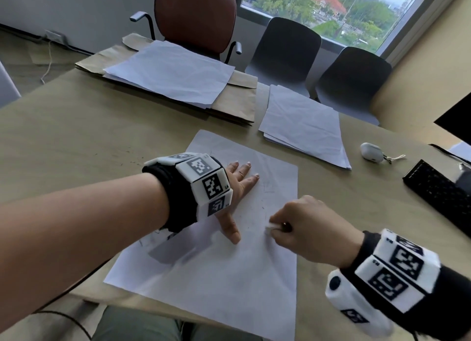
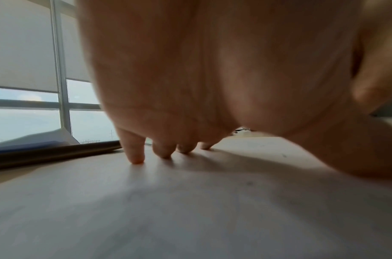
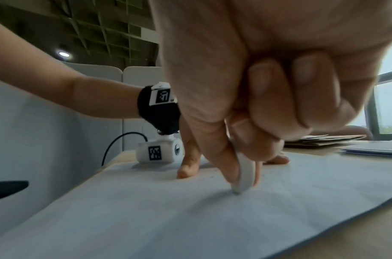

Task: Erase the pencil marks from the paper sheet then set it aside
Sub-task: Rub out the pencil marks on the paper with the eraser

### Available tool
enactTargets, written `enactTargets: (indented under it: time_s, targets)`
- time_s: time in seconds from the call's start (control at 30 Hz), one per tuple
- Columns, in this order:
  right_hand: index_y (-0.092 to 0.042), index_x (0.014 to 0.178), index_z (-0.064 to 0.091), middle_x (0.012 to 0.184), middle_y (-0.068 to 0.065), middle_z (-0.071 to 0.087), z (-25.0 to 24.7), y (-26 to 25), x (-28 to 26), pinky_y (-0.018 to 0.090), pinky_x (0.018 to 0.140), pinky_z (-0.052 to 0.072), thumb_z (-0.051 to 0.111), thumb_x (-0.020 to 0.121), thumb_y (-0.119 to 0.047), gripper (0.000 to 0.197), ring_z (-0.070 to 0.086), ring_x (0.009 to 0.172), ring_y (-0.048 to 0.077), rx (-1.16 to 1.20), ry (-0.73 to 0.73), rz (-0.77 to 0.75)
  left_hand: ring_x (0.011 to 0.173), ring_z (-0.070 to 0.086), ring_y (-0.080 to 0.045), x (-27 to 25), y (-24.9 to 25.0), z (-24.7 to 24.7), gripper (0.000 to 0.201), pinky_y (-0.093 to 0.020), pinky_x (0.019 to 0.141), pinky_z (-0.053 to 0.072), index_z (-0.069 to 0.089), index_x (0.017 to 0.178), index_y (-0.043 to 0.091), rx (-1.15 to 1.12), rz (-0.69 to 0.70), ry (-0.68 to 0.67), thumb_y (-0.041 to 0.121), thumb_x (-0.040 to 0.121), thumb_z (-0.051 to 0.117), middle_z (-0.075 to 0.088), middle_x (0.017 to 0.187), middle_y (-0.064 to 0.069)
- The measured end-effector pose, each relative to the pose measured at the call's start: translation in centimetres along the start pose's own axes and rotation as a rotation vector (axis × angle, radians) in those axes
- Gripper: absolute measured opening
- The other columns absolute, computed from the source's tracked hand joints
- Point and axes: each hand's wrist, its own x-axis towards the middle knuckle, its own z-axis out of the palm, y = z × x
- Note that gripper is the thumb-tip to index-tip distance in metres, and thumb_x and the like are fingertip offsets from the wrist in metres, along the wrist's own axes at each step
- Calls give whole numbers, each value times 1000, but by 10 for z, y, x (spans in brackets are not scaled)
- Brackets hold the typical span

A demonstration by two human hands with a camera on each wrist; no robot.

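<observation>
I see the paper sheet flat on the bench, left hand splayed on it. Right hand pinches the eraser; remaining marks lie just beyond that grip.

Two hands are at work on one sheet of paper: the left hand flat on it, the right hand pinching one white eraser. Beyond the hands I count two stacks of white paper, one past the left hand on a pile of brown envelopes, one past the right. Three chairs: one brown, two dark. Right of the right hand, one earbud case and one black keyboard.
</observation>
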Motion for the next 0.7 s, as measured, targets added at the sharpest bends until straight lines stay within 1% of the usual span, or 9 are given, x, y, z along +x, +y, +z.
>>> enactTargets:
  time_s: [0.07, 0.17, 0.2, 0.3, 0.37, 0.47, 0.57, 0.63, 0.7]
  targets:
    - [-13, 47, 30, 49, 8, 27, -2, -4, 2, 32, 54, 32, 48, 79, -19, 38, 30, 62, 26, 11, 9, 4, 144, -20, -29, 1, 1, 1, 133, -54, 117, 3, -24, 146, 19, -1, -3, -1, 64, 64, 71, -28, 154, -8]
    - [-11, 62, 60, 59, 7, 55, 7, -22, 14, 31, 61, 40, 51, 83, -21, 25, 44, 63, 26, 64, 83, -98, 144, -20, -30, 0, 0, 0, 133, -52, 118, 1, -24, 146, 18, 5, 2, 0, 64, 65, 70, -28, 154, -9]
    - [-11, 65, 63, 62, 7, 59, 10, -24, 16, 31, 63, 40, 52, 84, -22, 24, 45, 61, 24, 71, 96, -106, 144, -19, -29, 0, -1, 0, 132, -52, 118, 1, -23, 146, 18, 5, 5, 1, 64, 65, 70, -28, 154, -9]
    - [-14, 49, 37, 48, 5, 32, 7, -11, 8, 28, 59, 32, 51, 85, -26, 41, 29, 54, 22, 44, 43, -38, 144, -18, -29, -2, -2, -1, 132, -53, 117, 4, -23, 146, 21, 9, 15, -1, 62, 64, 72, -27, 155, -9]
    - [-14, 48, 27, 48, 6, 26, 1, 1, 0, 29, 57, 31, 51, 84, -26, 45, 28, 57, 23, 35, -17, 46, 144, -19, -30, -1, -4, -1, 129, -56, 116, 5, -22, 146, 30, 8, 26, -17, 62, 64, 72, -28, 154, -9]
    - [-19, 49, 48, 45, -1, 45, -5, 11, 2, 19, 50, 38, 57, 84, -28, 37, 43, 44, 13, 222, -104, 98, 143, -21, -32, -1, -4, -4, 121, -59, 115, 3, -17, 144, 45, -11, 46, -47, 62, 64, 72, -30, 153, -8]
    - [-17, 79, 72, 60, -3, 62, -6, 15, 13, 14, 45, 42, 62, 83, -32, 19, 55, 45, 7, 437, -138, 134, 144, -17, -32, -2, 8, -6, 114, -54, 117, 1, -8, 150, 31, -7, 82, 19, 62, 70, 68, -20, 157, -8]
    - [-16, 83, 73, 69, 10, 69, -6, 21, 24, 14, 43, 42, 63, 83, -29, 17, 57, 44, 9, 427, -88, 125, 144, -17, -31, -1, 16, -4, 115, -52, 116, -1, -4, 151, 18, -20, 117, 75, 60, 72, 68, -14, 158, -7]
    - [-14, 84, 74, 73, 15, 71, -5, 27, 32, 14, 43, 43, 63, 83, -24, 15, 56, 40, 7, 405, 54, 125, 144, -17, -31, 2, 18, 0, 121, -52, 116, -1, -9, 150, 17, -66, 126, 90, 58, 69, 71, -14, 159, -5]
